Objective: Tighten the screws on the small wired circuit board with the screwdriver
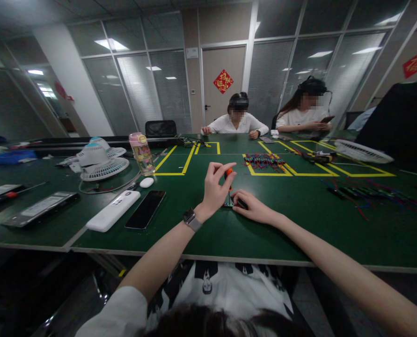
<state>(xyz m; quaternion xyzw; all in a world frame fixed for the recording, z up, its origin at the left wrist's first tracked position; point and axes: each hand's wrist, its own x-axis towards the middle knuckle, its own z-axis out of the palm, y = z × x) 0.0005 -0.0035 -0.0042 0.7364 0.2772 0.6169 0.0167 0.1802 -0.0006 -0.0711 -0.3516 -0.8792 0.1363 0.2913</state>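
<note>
My left hand (214, 186) is raised above the table, thumb and fingers closed around the orange handle of a screwdriver (229, 173). The screwdriver stands upright, its thin shaft pointing down. At its lower end lies a small part that looks like a circuit board (228, 204), mostly covered by my hands. My right hand (251, 206) rests on the table to the right, fingers curled around a small dark piece (242, 204) next to the board. Whether the screwdriver tip touches a screw is too small to tell.
Left on the green table (180, 238) are a black phone (145, 209), a white power bank (113, 210), a hard drive (42, 208), a bottle (142, 153) and fans (105, 168). Wired boards (264, 162) lie ahead and to the right (366, 192). Two people sit opposite.
</note>
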